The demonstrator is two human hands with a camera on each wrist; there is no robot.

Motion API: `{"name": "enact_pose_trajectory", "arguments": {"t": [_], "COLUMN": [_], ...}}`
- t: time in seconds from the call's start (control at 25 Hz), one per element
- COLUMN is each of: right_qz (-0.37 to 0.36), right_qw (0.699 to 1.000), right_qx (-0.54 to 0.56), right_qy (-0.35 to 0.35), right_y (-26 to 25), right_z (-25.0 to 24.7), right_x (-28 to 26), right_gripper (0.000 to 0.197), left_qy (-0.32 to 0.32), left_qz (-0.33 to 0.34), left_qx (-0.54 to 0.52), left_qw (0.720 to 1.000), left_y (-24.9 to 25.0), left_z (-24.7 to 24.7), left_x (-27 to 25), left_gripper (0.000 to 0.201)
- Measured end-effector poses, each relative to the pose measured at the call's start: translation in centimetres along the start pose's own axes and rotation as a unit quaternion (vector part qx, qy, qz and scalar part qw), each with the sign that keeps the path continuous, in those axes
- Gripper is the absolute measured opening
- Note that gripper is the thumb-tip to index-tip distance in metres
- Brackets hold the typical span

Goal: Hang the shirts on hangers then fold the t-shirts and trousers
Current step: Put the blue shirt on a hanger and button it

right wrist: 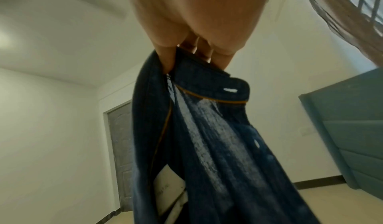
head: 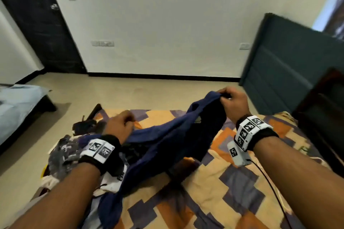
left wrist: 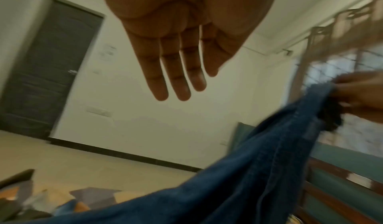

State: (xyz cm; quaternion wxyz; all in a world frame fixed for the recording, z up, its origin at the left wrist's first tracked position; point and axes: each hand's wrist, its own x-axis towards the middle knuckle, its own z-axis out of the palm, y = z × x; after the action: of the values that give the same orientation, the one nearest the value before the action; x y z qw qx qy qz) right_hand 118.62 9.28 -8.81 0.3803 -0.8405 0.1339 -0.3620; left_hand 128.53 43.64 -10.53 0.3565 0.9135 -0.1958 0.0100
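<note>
A pair of dark blue trousers [head: 167, 141] hangs lifted over the patterned bedspread [head: 214, 195], its lower end trailing onto the bed at the front left. My right hand [head: 226, 97] grips the waistband, raised toward the far right; in the right wrist view the fingers [right wrist: 204, 54] curl round the trousers [right wrist: 207, 137], which drape down from them. My left hand [head: 126, 121] hovers over the trousers' middle; the left wrist view shows its fingers [left wrist: 176, 73] straight and holding nothing, above the trousers [left wrist: 248, 178].
A pile of mixed clothes [head: 65, 152] lies on the bed's left edge under my left wrist. A teal headboard [head: 279, 57] and dark wooden furniture [head: 323, 109] stand at the right. A second bed [head: 14, 104] sits far left, a dark door [head: 37, 24] behind it.
</note>
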Motion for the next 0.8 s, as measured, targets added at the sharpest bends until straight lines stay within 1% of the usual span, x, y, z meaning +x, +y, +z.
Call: {"name": "enact_pose_trajectory", "arguments": {"t": [0.04,0.08,0.12,0.16,0.24,0.32,0.36,0.44,0.52,0.56,0.6,0.68,0.72,0.76,0.8], "right_qz": [-0.003,-0.001,-0.003,-0.017,-0.053,-0.052,-0.04,-0.024,-0.014,-0.003,0.012,0.042,0.06,0.083,0.11], "right_qw": [1.0,0.999,0.998,0.997,0.988,0.973,0.969,0.968,0.959,0.953,0.945,0.927,0.92,0.913,0.908], "right_qx": [-0.004,-0.003,-0.014,-0.033,-0.101,-0.191,-0.217,-0.233,-0.265,-0.285,-0.308,-0.353,-0.368,-0.38,-0.383], "right_qy": [-0.021,-0.042,-0.058,-0.073,-0.099,-0.114,-0.107,-0.088,-0.096,-0.103,-0.11,-0.118,-0.119,-0.123,-0.127], "right_y": [-1.4,-3.0,-4.9,-6.9,-10.9,-14.7,-16.3,-18.8,-20.7,-21.3,-21.6,-21.6,-21.2,-20.6,-19.8], "right_z": [-0.6,-0.8,-1.2,-1.7,-3.2,-5.6,-7.1,-10.2,-13.6,-15.5,-17.5,-20.8,-22.1,-23.0,-23.8], "right_x": [-1.3,-2.3,-3.7,-5.2,-8.3,-11.6,-13.2,-15.8,-18.0,-18.8,-19.5,-21.6,-22.8,-23.9,-25.2], "right_gripper": [0.027,0.027,0.028,0.029,0.029,0.028,0.026,0.016,0.012,0.011,0.009,0.008,0.007,0.006,0.005], "left_qy": [-0.061,-0.11,-0.144,-0.163,-0.177,-0.169,-0.159,-0.141,-0.147,-0.163,-0.182,-0.244,-0.272,-0.284,-0.284], "left_qz": [0.024,0.035,0.048,0.054,0.061,0.073,0.08,0.083,0.074,0.075,0.082,0.076,0.061,0.046,0.033], "left_qx": [-0.019,-0.038,-0.062,-0.091,-0.159,-0.17,-0.162,-0.183,-0.216,-0.202,-0.162,-0.084,-0.069,-0.072,-0.072], "left_qw": [0.998,0.993,0.986,0.981,0.969,0.968,0.971,0.969,0.962,0.963,0.966,0.963,0.958,0.955,0.955], "left_y": [1.5,2.8,4.2,5.7,8.2,10.0,10.6,11.4,10.9,10.2,9.1,6.4,5.1,3.9,3.1], "left_z": [1.9,3.9,5.3,6.3,7.6,8.3,8.6,8.5,7.9,7.8,7.9,8.2,8.5,8.7,8.8], "left_x": [-1.6,-3.1,-5.1,-7.1,-10.9,-14.8,-16.5,-19.0,-21.0,-21.6,-21.9,-22.7,-23.0,-23.1,-23.6], "left_gripper": [0.009,0.015,0.027,0.04,0.06,0.07,0.068,0.052,0.037,0.032,0.028,0.02,0.017,0.015,0.018]}}
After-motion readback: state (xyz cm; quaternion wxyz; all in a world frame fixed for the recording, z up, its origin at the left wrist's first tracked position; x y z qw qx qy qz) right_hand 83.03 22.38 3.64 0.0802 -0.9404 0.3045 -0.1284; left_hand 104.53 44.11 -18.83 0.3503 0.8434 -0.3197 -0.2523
